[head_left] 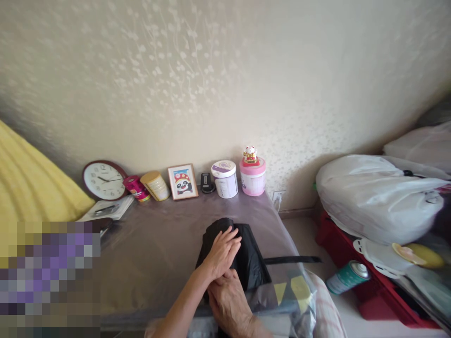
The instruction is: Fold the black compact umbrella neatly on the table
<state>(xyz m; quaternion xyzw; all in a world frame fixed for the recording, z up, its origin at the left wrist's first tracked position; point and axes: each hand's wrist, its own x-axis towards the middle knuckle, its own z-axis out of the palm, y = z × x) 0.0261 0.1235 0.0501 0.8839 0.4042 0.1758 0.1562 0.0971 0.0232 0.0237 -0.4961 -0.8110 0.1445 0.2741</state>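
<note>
One black cloth bundle [251, 256] lay on the tabletop [151, 249] in the head view, near the front and toward the right side. It looked partly done. The cloth was pulled together into a long lump, but it had soft folds and did not look tight. A black strap [292, 259] stuck out to the right and was not wrapped around the bundle, so that looked like the part that was left.

The left hand [225, 246] was open and lay on top of the cloth, fingers a bit spread. The right hand [229, 295] was just below, close by the left wrist. Its fingers were partly hidden, so I could not tell if they held anything.

The front edge was near both hands, and the strap seemed to poke past the right edge. Beyond that were a spray can [348, 277] and a red bin [377, 305]. More room to move was on the left, where a wide stretch of tabletop ran toward a notebook [107, 209]. At the back stood a clock [104, 180], a picture [183, 182] and two tubs [225, 180], well apart from the hands.
</note>
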